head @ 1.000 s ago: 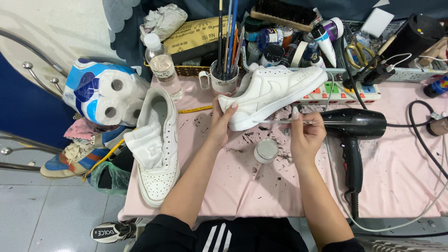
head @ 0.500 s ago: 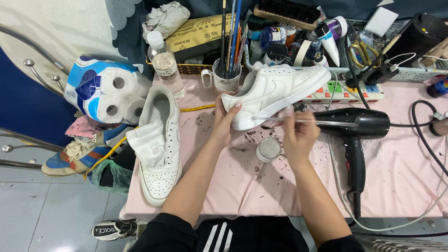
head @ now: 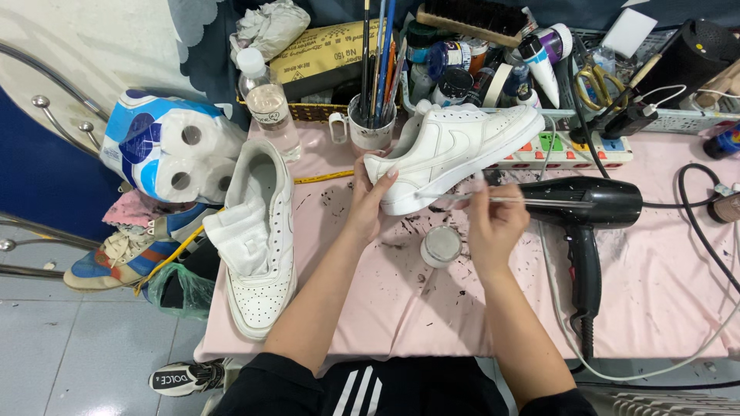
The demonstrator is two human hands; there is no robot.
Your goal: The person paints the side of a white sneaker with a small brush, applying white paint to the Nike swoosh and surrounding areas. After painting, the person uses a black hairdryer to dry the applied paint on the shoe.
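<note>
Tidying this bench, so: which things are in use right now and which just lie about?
In use: left hand steadying white leather sneaker; right hand holding thin paintbrush; small open round jar.

Lying about: black hair dryer, second white sneaker, clear plastic bottle, toilet-roll pack.

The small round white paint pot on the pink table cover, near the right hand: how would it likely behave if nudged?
The small round white paint pot looks squat and flat-based, so it would probably slide rather than tip. It seems light, so a brush from the right hand could shift it. It appears open, so it might spill.
</note>
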